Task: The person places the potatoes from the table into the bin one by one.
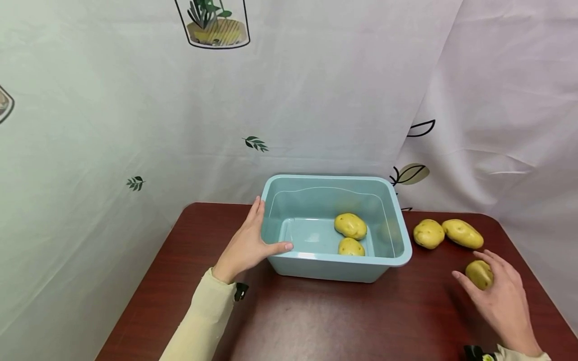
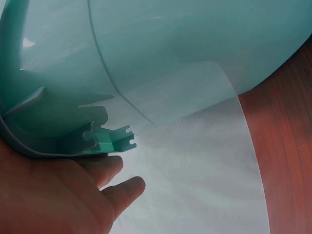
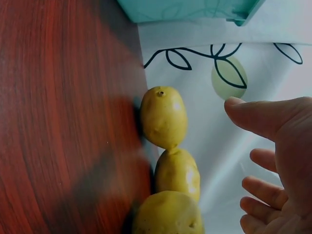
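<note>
Fingers spread, the right hand [image 1: 508, 298] is curving over one yellow potato [image 1: 478, 275] at four o'clock from one pale-blue plastic bin [image 1: 325, 270]; the left hand [image 1: 246, 245] is gripping the bin's rim [image 1: 316, 256] at eight o'clock. Two potatoes [image 1: 350, 225] are lying inside, two more potatoes [image 1: 429, 234] sitting side by side at three o'clock.

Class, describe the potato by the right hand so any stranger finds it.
In the head view, find the blue tub on the red table, then the right hand to its right. The potato partly hidden by that hand sits apart from two fully visible neighbours.
</note>
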